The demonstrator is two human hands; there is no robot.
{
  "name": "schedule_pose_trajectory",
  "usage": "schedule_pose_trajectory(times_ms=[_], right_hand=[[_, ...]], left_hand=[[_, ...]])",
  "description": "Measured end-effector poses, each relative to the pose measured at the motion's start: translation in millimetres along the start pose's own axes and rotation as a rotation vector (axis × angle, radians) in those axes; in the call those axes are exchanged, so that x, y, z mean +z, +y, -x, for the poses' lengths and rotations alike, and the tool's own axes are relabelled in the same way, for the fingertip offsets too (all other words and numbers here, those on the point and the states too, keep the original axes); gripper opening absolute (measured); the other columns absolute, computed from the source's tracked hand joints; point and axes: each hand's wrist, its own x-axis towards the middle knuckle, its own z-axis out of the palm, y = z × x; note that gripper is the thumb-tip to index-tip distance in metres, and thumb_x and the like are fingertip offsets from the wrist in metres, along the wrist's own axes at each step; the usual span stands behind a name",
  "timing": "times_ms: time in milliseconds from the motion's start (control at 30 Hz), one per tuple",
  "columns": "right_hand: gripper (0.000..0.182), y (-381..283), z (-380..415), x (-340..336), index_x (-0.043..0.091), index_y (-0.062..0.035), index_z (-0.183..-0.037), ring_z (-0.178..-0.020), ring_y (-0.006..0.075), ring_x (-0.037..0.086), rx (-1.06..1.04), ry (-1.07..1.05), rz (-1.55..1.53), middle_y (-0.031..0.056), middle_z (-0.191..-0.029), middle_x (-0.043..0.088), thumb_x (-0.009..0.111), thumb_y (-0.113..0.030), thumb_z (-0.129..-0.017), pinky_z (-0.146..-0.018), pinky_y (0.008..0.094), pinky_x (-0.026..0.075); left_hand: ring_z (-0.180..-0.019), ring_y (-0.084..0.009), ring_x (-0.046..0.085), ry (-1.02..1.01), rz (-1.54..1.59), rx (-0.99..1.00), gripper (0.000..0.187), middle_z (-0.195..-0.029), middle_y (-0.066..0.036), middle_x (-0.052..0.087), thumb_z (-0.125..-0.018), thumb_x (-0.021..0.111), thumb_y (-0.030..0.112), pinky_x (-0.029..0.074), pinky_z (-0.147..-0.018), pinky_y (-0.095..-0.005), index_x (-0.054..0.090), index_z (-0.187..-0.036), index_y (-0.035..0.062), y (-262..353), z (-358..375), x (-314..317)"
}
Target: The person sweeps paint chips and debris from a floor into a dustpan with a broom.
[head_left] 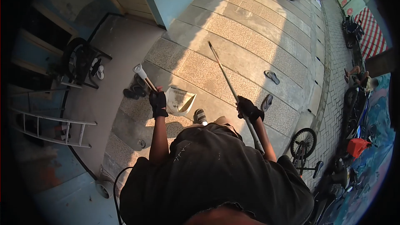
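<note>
My left hand (158, 103), in a black fingerless glove, is closed around a short brownish stick with a white, tube-like end (141, 71) pointing up and left. What kind of tool it is I cannot tell. Right beside that hand, lower down, a whitish scoop-shaped dustpan (186, 102) overlaps the ground. My right hand (248, 109), gloved the same way, grips a long, thin grey pole (225, 74). The pole slants from a dark narrow tip at the upper left down past my right forearm.
Loose sandals (271, 77) lie on the paving at right; dark footwear (134, 90) sits left. A ladder (56, 130) and a shoe rack (89, 68) stand by the wall. A bicycle (303, 143) and parked motorbikes (353, 100) line the right, where a person (366, 81) sits.
</note>
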Motion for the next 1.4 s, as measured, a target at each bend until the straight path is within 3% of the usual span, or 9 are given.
schedule_pose_trajectory(times_ms=[267, 400, 467, 667, 700, 733, 800, 1000, 1400], right_hand=[[0.046, -83, -102, -25, 0.042, -0.0026, -0.125, -0.044, 0.0135, 0.046, 0.006, -0.023, -0.203, 0.0043, -0.067, 0.046, 0.049, -0.009, -0.080, -0.038, 0.0298, 0.041], [0.028, -149, -158, -38, 0.048, -0.0041, -0.108, -0.044, 0.0129, 0.043, -0.014, -0.035, -0.203, 0.0039, -0.065, 0.044, 0.049, -0.009, -0.080, -0.037, 0.0289, 0.039], [0.033, -172, -202, -53, 0.051, -0.0100, -0.084, -0.038, 0.0145, 0.040, 0.095, -0.042, -0.166, 0.0023, -0.056, 0.044, 0.049, -0.042, -0.092, -0.035, 0.0315, 0.037], [0.035, -287, -290, -69, 0.051, -0.0088, -0.086, -0.039, 0.0155, 0.044, 0.005, -0.054, 0.046, 0.0037, -0.057, 0.046, 0.049, -0.044, -0.091, -0.036, 0.0304, 0.039], [0.027, -305, -308, -75, 0.047, -0.0085, -0.106, -0.045, 0.0146, 0.046, 0.055, -0.115, 0.049, 0.0041, -0.064, 0.047, 0.049, -0.027, -0.087, -0.038, 0.0302, 0.041], [0.044, -319, -325, -80, 0.043, -0.0082, -0.126, -0.051, 0.0136, 0.047, 0.113, -0.172, 0.053, 0.0045, -0.072, 0.048, 0.050, -0.011, -0.082, -0.040, 0.0300, 0.043], [0.054, -343, -362, -81, 0.039, -0.0096, -0.134, -0.052, 0.0137, 0.049, 0.140, -0.219, 0.057, 0.0043, -0.074, 0.049, 0.051, -0.011, -0.082, -0.040, 0.0308, 0.044], [0.012, -434, -402, -39, 0.047, -0.0099, -0.092, -0.049, 0.0123, 0.045, 0.090, -0.301, 0.109, 0.0015, -0.065, 0.045, 0.055, -0.017, -0.087, -0.042, 0.0280, 0.038], [0.017, -486, -523, 122, 0.050, -0.0093, -0.082, -0.045, 0.0141, 0.045, 0.184, -0.241, 0.073, 0.0030, -0.061, 0.048, 0.055, -0.025, -0.086, -0.042, 0.0291, 0.039]], left_hand=[[-0.074, -0.0128, 0.055, 0.030, -0.047, 0.020, 0.013, -0.077, -0.003, 0.061, -0.081, 0.055, 0.008, 0.045, -0.070, -0.0283, 0.065, -0.087, 0.0046, 54, -127, 79], [-0.074, -0.0145, 0.059, 0.083, -0.099, 0.067, 0.012, -0.078, -0.004, 0.064, -0.082, 0.057, 0.011, 0.046, -0.069, -0.0298, 0.066, -0.085, 0.0059, 43, -196, 126], [-0.075, -0.0163, 0.062, 0.109, -0.158, 0.069, 0.011, -0.078, -0.006, 0.067, -0.081, 0.057, 0.012, 0.047, -0.068, -0.0314, 0.067, -0.083, 0.0069, 37, -225, 145], [-0.071, -0.0154, 0.061, 0.209, -0.251, 0.041, 0.013, -0.074, -0.005, 0.066, -0.081, 0.057, 0.015, 0.047, -0.067, -0.0309, 0.068, -0.082, 0.0078, 56, -297, 189], [-0.071, -0.0154, 0.061, 0.233, -0.254, 0.035, 0.013, -0.074, -0.005, 0.066, -0.081, 0.057, 0.015, 0.047, -0.067, -0.0309, 0.068, -0.082, 0.0078, 56, -311, 192], [-0.070, -0.0146, 0.060, 0.239, -0.187, 0.028, 0.013, -0.071, -0.004, 0.064, -0.081, 0.057, 0.014, 0.046, -0.066, -0.0301, 0.068, -0.083, 0.0077, 56, -322, 194], [-0.068, -0.0138, 0.058, 0.271, -0.123, 0.015, 0.012, -0.069, -0.003, 0.062, -0.081, 0.058, 0.014, 0.045, -0.065, -0.0293, 0.068, -0.083, 0.0077, 52, -343, 192], [-0.073, -0.0112, 0.055, 0.172, -0.163, 0.041, 0.011, -0.074, 0.000, 0.058, -0.081, 0.056, 0.004, 0.044, -0.069, -0.0252, 0.066, -0.085, 0.0069, 54, -439, 180], [-0.077, -0.0115, 0.056, 0.058, -0.052, -0.011, 0.013, -0.081, 0.000, 0.060, -0.081, 0.054, 0.000, 0.044, -0.073, -0.0249, 0.064, -0.087, 0.0060, 38, -676, 113]])
